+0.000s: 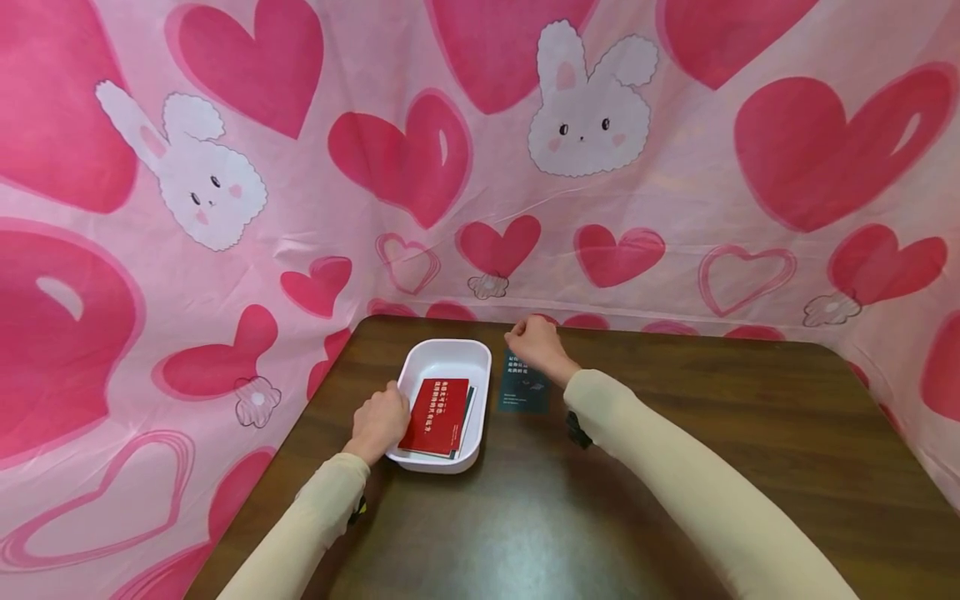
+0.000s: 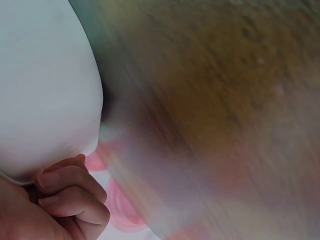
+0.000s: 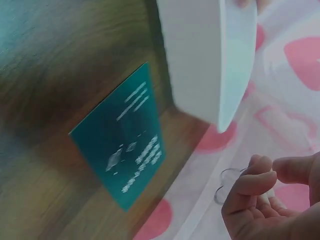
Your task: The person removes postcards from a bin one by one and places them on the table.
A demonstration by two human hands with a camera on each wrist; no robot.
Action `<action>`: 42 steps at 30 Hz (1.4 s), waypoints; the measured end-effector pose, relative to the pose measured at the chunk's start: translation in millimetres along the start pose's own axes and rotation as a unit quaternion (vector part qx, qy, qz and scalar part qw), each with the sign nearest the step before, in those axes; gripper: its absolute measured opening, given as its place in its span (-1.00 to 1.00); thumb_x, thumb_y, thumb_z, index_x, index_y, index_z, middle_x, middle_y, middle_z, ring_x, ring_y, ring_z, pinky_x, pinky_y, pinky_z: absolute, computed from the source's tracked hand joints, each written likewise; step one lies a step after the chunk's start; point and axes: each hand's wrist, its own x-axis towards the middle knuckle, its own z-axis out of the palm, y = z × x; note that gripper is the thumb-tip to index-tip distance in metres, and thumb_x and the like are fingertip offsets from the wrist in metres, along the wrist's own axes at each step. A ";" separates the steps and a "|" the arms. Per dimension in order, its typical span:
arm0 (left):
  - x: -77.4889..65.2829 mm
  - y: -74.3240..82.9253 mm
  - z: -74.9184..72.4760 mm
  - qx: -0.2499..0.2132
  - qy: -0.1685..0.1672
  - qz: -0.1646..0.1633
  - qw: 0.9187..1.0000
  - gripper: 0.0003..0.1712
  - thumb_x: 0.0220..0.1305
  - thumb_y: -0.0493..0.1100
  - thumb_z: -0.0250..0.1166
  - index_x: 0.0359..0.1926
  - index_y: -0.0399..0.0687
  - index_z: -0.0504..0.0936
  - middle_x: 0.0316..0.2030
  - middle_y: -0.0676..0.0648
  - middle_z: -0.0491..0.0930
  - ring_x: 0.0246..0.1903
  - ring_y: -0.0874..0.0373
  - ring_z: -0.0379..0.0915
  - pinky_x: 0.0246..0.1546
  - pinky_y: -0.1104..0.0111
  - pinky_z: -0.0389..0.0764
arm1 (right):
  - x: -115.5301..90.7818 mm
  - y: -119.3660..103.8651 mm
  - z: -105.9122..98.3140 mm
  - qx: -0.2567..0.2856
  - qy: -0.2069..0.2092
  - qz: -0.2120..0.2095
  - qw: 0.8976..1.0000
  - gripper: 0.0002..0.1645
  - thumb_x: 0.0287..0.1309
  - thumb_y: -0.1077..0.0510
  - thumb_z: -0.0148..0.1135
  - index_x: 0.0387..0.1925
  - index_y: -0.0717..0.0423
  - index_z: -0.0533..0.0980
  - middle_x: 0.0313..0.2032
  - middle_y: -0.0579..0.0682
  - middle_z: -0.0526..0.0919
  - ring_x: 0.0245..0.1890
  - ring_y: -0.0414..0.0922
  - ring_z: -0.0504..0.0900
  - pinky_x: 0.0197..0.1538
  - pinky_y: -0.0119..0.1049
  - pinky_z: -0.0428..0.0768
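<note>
A white plastic tray (image 1: 448, 358) stands on the table, holding a stack of cards with a red card (image 1: 438, 412) on top. My left hand (image 1: 381, 421) grips the tray's left rim, its fingers curled around the edge in the left wrist view. To the right of the tray lies a dark teal card (image 1: 521, 398) with white printing, flat on the wood. Above its far end is my right hand (image 1: 542, 346), fingers curled in and thumb close to the index finger. The right wrist view shows nothing between those fingers, and the teal card (image 3: 125, 140) apart from them.
The brown wooden table (image 1: 712, 425) stretches to the right and toward me. A pink cloth (image 1: 660, 192) with hearts and rabbits hangs along its back and left sides. Dark straps (image 1: 576, 429) sit at both wrists.
</note>
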 end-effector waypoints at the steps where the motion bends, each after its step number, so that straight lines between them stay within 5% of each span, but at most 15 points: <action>1: -0.4 -0.2 0.1 0.000 0.000 -0.001 1.000 -0.45 0.50 -0.06 0.25 0.23 -0.43 0.42 -0.24 -0.29 0.61 -0.33 -0.12 0.62 -0.20 -0.07 0.75 | -0.3 -4.1 1.1 -0.001 -0.006 -0.002 1.000 -0.76 0.40 0.10 0.29 -0.26 0.23 0.68 -0.38 0.07 0.69 -0.33 0.02 0.62 -0.17 -0.07 0.66; 11: 1.4 -2.4 1.2 0.015 0.006 0.008 1.000 -0.47 0.48 -0.06 0.27 0.19 -0.43 0.43 -0.26 -0.29 0.61 -0.31 -0.14 0.62 -0.19 -0.08 0.74 | -4.1 -36.9 16.6 0.028 -0.113 0.038 0.992 -0.73 0.43 0.07 0.29 -0.17 0.25 0.63 -0.50 0.11 0.65 -0.63 -0.11 0.56 -0.49 -0.25 0.62; 20: 1.0 -0.5 0.8 0.019 -0.001 -0.001 1.000 -0.46 0.48 -0.05 0.28 0.21 -0.41 0.44 -0.27 -0.27 0.61 -0.30 -0.13 0.62 -0.16 -0.08 0.73 | -6.3 -53.8 35.1 0.043 -0.200 0.105 0.973 -0.60 0.42 0.06 0.33 0.03 0.29 0.46 -0.22 0.20 0.59 -0.25 0.16 0.81 -0.56 -0.38 0.50; 26: 0.6 1.8 -1.6 0.020 0.000 -0.001 1.000 -0.47 0.48 -0.05 0.27 0.20 -0.42 0.44 -0.29 -0.26 0.61 -0.33 -0.12 0.63 -0.16 -0.07 0.74 | -9.0 -59.6 45.7 0.047 -0.229 0.118 0.965 -0.39 0.41 0.08 0.33 0.27 0.31 0.32 -0.05 0.26 0.59 -0.40 0.08 0.78 -0.56 -0.42 0.53; 34: 0.9 2.3 -1.1 0.023 -0.001 -0.004 1.000 -0.49 0.48 -0.07 0.26 0.19 -0.42 0.45 -0.25 -0.30 0.62 -0.28 -0.17 0.64 -0.12 -0.10 0.72 | -16.2 -66.1 57.8 0.116 -0.316 0.156 0.929 -0.15 0.37 0.12 0.33 0.44 0.34 0.08 0.28 0.38 0.45 -0.59 -0.08 0.62 -0.49 -0.39 0.58; 39: 0.7 1.1 -1.5 0.021 0.004 0.006 1.000 -0.46 0.46 -0.06 0.28 0.21 -0.43 0.44 -0.27 -0.29 0.63 -0.29 -0.17 0.66 -0.15 -0.10 0.74 | -20.6 -65.8 65.3 0.133 -0.361 0.197 0.902 -0.27 0.32 0.05 0.40 0.31 0.27 0.27 0.29 0.36 0.51 -0.56 -0.10 0.64 -0.37 -0.37 0.68; 42: -0.1 0.1 -1.9 0.014 0.000 0.004 1.000 -0.41 0.45 -0.06 0.31 0.25 -0.43 0.43 -0.27 -0.27 0.63 -0.30 -0.14 0.66 -0.15 -0.08 0.75 | -23.4 -64.0 69.4 0.141 -0.365 0.201 0.898 -0.39 0.30 0.05 0.41 0.21 0.25 0.36 0.28 0.35 0.53 -0.54 -0.11 0.65 -0.34 -0.35 0.71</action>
